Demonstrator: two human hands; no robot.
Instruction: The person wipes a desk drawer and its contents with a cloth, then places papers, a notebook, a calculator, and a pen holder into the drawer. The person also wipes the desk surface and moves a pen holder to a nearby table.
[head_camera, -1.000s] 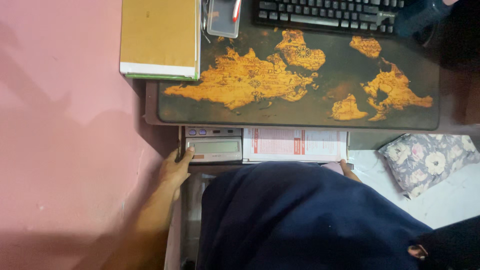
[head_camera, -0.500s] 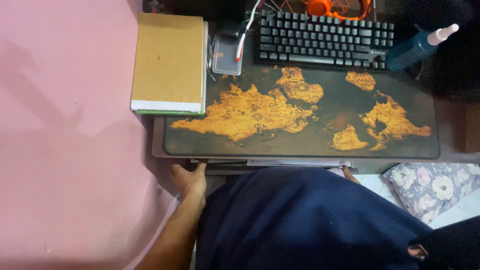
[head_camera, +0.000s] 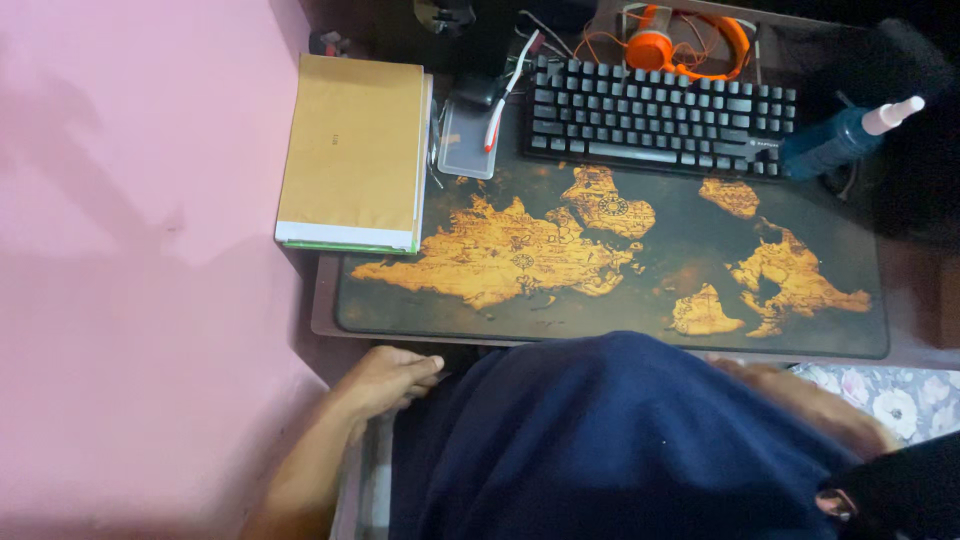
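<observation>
Since the earlier picture, the tray under the desk (head_camera: 320, 325) with its papers has gone out of sight, and I now see only the desk edge above the left hand (head_camera: 392, 378). This hand lies just below that edge with the fingers curled together, holding nothing that I can see; whether it touches the desk I cannot tell. The right hand is hidden behind the dark blue garment (head_camera: 610, 440); only a blurred forearm (head_camera: 815, 400) shows, so I cannot tell its grip. On the desk I count one map-printed mat (head_camera: 610, 250), one black keyboard (head_camera: 660, 118), one brown envelope stack (head_camera: 352, 152), one small clear case (head_camera: 466, 140) with a red and white pen across it, one orange headset (head_camera: 668, 45), partly cut off by shadow, and one blue spray bottle (head_camera: 840, 140). One floral cushion (head_camera: 905, 395) is mostly covered at the right.
</observation>
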